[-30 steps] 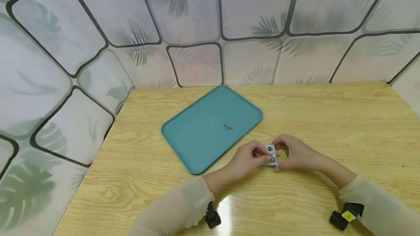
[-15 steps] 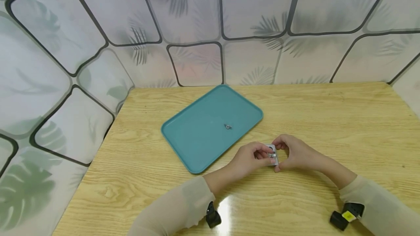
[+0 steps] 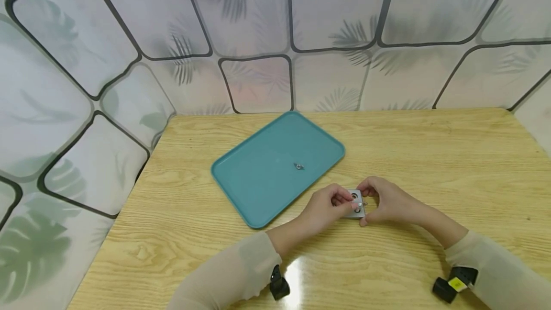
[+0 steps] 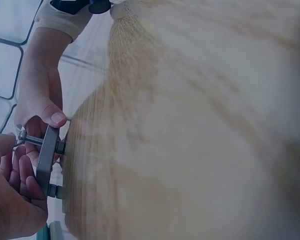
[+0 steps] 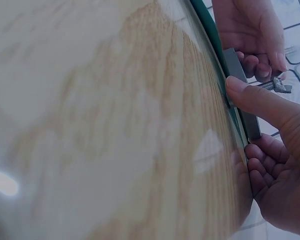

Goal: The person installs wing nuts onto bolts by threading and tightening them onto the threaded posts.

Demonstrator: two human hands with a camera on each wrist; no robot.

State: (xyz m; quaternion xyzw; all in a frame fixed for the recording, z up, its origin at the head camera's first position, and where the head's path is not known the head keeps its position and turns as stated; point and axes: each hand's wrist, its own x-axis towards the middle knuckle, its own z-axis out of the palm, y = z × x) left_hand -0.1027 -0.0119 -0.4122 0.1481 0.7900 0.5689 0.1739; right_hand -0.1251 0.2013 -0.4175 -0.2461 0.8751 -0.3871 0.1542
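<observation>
A small grey metal plate (image 3: 359,194) with round holes is held just above or on the wooden table; I cannot tell which. My right hand (image 3: 391,202) grips it by its edges between thumb and fingers. Out of its face stands a threaded bolt (image 4: 34,140), topped by a wing nut (image 4: 22,134). The curled fingers and thumb of my left hand (image 3: 324,208) pinch at this wing nut, partly covering it and the plate's left part. Short bolt heads (image 4: 53,190) stick out of the plate's underside in the left wrist view.
A teal tray (image 3: 254,181) lies at an angle behind my left hand. On it sits another small metal piece, apparently a wing nut (image 3: 299,166). The wooden table (image 3: 452,157) reaches back to a patterned fabric wall (image 3: 331,80).
My left fingers reached forward over the wing nut half a second ago and have since drawn back slightly, turning at it. The right hand and plate have stayed in place.
</observation>
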